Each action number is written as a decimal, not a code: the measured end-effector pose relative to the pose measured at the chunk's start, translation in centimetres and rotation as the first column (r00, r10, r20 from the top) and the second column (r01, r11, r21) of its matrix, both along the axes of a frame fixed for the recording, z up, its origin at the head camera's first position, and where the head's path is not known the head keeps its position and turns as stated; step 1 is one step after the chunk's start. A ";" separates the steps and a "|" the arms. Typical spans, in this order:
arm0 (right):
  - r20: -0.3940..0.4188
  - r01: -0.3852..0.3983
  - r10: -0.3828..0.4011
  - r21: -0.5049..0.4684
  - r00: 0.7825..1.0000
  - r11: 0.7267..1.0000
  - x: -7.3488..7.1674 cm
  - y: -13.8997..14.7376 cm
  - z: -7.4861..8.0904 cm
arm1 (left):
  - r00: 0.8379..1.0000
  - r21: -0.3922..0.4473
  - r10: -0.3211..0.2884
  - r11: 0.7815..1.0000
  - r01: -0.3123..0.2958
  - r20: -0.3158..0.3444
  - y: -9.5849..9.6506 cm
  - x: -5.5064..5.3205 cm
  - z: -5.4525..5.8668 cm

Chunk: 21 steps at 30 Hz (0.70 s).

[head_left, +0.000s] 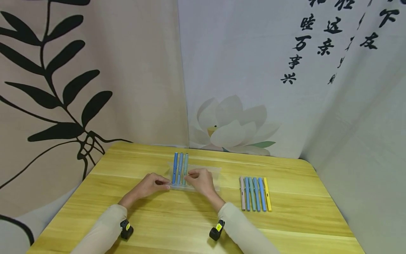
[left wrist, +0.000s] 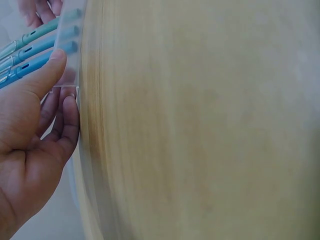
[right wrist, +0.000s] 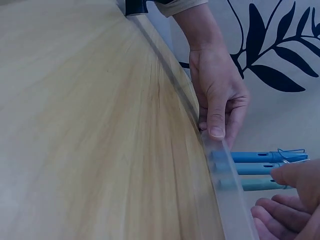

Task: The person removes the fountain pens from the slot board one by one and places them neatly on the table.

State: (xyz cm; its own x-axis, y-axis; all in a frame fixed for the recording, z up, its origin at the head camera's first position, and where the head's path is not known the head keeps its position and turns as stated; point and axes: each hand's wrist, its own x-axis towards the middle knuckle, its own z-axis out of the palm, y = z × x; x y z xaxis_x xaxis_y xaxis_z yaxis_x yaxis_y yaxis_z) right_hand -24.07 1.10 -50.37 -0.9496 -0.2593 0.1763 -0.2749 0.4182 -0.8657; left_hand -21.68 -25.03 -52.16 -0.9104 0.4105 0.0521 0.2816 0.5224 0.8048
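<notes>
Pinched at the left end by the left hand [head_left: 153,184]: a clear plastic holder [right wrist: 231,207]. Standing side by side toward the holder's left end, clip ends up, lower ends showing through its translucent front: a deep-blue pen [head_left: 175,167], a lighter blue pen [head_left: 180,167], a green pen [head_left: 185,165]. Just beside the latter: the right hand [head_left: 201,180], contact unclear.

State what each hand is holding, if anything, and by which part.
The left hand pinches the clear case by its near left corner. The right hand is at the case's green pen; whether it grips it cannot be told.
</notes>
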 end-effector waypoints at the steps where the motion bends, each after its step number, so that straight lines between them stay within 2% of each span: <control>1: 0.008 0.003 -0.003 0.000 1.000 1.000 0.0 -0.1 0.0 | 1.000 -0.001 0.002 1.000 -0.002 0.004 0.0 0.0 0.0; 11: 0.038 0.018 -0.018 -0.005 0.999 1.000 -0.3 -0.9 -0.2 | 1.000 -0.019 0.010 1.000 -0.009 0.008 -0.1 -0.2 -0.2; 17: 0.023 0.034 -0.034 0.010 0.999 0.999 -0.3 -1.1 -0.4 | 1.000 -0.005 -0.014 1.000 0.014 -0.021 -0.1 -0.2 -0.1; 21: 0.011 0.037 -0.037 0.016 0.999 0.999 -0.3 -1.2 -0.5 | 1.000 -0.005 0.000 1.000 0.000 -0.005 -0.1 -0.1 0.0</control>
